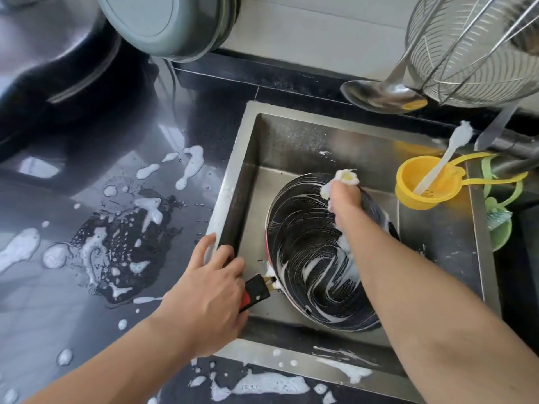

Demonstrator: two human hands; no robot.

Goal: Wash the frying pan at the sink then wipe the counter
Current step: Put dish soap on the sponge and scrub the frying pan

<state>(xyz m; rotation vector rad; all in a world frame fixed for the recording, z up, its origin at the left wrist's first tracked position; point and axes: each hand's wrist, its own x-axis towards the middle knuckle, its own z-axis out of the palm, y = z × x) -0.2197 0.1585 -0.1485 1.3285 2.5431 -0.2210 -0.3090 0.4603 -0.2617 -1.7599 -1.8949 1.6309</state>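
Pan point(315, 258) black, tilted in sink point(233, 182), streaked with white suds.

I can read no text, label, brand, number or sign anywhere in front of me.
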